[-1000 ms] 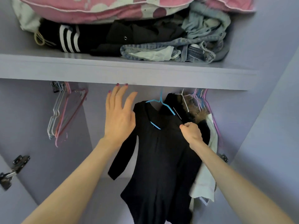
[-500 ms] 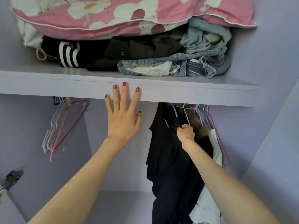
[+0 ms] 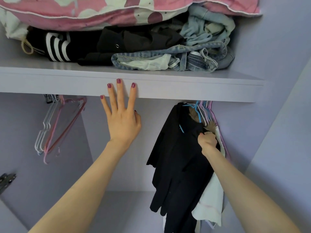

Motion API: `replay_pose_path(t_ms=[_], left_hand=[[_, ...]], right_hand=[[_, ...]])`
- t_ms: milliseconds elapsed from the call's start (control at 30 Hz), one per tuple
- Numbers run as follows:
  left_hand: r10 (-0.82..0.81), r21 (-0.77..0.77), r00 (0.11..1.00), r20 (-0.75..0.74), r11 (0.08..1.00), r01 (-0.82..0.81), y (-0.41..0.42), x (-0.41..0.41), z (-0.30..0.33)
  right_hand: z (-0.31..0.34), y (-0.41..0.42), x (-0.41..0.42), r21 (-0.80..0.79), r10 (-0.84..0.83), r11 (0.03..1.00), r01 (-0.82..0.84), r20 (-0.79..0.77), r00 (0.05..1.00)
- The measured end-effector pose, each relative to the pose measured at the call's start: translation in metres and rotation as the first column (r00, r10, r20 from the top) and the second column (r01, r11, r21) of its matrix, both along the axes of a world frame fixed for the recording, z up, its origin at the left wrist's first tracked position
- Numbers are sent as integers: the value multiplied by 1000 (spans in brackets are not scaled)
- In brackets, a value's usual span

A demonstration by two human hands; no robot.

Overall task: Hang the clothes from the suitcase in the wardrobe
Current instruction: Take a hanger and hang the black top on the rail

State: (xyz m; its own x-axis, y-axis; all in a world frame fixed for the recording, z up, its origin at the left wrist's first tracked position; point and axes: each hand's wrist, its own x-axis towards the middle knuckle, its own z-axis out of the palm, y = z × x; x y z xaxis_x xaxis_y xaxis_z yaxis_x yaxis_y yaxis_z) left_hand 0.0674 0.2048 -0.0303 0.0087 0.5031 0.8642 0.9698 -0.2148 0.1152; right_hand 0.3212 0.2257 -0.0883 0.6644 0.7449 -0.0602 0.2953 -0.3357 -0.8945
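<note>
A long-sleeved black top (image 3: 178, 162) hangs on a blue hanger (image 3: 196, 113) under the lilac wardrobe shelf (image 3: 185, 89), turned edge-on against the clothes at the right end. My right hand (image 3: 207, 141) is closed on the top's shoulder beside a fur-trimmed garment (image 3: 210, 127). My left hand (image 3: 122, 118) is spread flat, fingertips resting on the shelf's front edge. A white garment (image 3: 212, 202) hangs behind the black top. The suitcase is out of view.
Several empty wire hangers (image 3: 57, 126), white and pink, hang at the left. On the shelf lie folded dark clothes (image 3: 117, 44), jeans (image 3: 193, 52) and a pink bedding bundle (image 3: 84, 12). A door hinge (image 3: 6, 180) sticks out at the lower left.
My right hand has pushed the black top rightward along the rail, so it now hangs edge-on against the other clothes. My left hand has risen from beside the top to the shelf edge.
</note>
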Motion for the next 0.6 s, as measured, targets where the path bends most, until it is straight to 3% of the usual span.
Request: replay_pose_path(t_ms=[200,367,600], left_hand=[[-21,-116,999,33,993,25,-19,8,-18],[-112,-307,992,59,943,124,-50,10,-48],[-261,-693,955,139,664,282,-117,7,-89]], right_hand=[[-7,-19,6,-36,79,996,-77,47,996],[-20,-61,2,-113,205,975,-193,108,973],[-58,-158,-3,-284,313,916,-285,59,948]])
